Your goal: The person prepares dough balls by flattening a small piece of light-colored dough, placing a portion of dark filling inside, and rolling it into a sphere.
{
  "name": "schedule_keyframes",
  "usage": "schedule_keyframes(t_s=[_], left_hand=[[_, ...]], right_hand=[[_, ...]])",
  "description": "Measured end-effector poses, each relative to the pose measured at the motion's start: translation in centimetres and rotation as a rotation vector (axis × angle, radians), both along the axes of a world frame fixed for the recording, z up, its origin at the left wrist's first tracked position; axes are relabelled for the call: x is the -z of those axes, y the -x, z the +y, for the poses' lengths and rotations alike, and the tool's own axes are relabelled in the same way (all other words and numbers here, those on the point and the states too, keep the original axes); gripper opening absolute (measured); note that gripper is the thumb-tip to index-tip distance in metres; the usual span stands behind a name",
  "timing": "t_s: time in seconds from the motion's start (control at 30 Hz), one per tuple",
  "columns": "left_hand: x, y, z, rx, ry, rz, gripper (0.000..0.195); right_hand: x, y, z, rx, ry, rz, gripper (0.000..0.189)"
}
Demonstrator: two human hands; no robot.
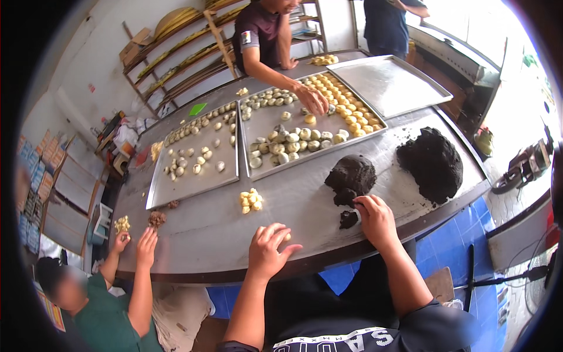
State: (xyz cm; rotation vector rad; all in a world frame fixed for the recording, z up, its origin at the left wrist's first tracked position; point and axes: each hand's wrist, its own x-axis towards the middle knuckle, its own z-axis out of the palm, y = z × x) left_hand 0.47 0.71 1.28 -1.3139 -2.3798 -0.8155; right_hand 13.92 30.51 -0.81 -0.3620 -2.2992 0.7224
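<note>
My left hand [269, 253] is over the near edge of the metal table with its thumb spread away from the fingers. A small pale dough piece [287, 237] shows beside its fingertips. My right hand [377, 222] pinches at the edge of a dark paste lump [345, 197], its fingertips partly hidden. Just below that lies a smaller dark paste piece [349, 219]. Behind them rises a rounded mound of dark paste [352, 171]. A cluster of pale yellow dough pieces [250, 201] sits on the table beyond my left hand.
A larger dark paste heap [433, 165] lies to the right. Two metal trays hold filled balls [292, 137] and yellow dough balls [347, 105]; another tray [391, 83] is behind. A co-worker's hand [313, 99] reaches over the middle tray. Another person's hands [147, 246] work at left.
</note>
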Motion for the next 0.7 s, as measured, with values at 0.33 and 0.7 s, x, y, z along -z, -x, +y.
schedule_keyframes(t_s=[0.33,0.7], left_hand=[[2.0,1.6,-2.0,0.085,-0.143,-0.641,0.014],[1.4,0.8,-0.8,-0.057,0.008,-0.092,0.027]], right_hand=[[-0.1,-0.2,-0.2,-0.015,0.016,0.059,0.008],[-0.5,-0.3,-0.3,-0.061,-0.043,-0.075,0.023]])
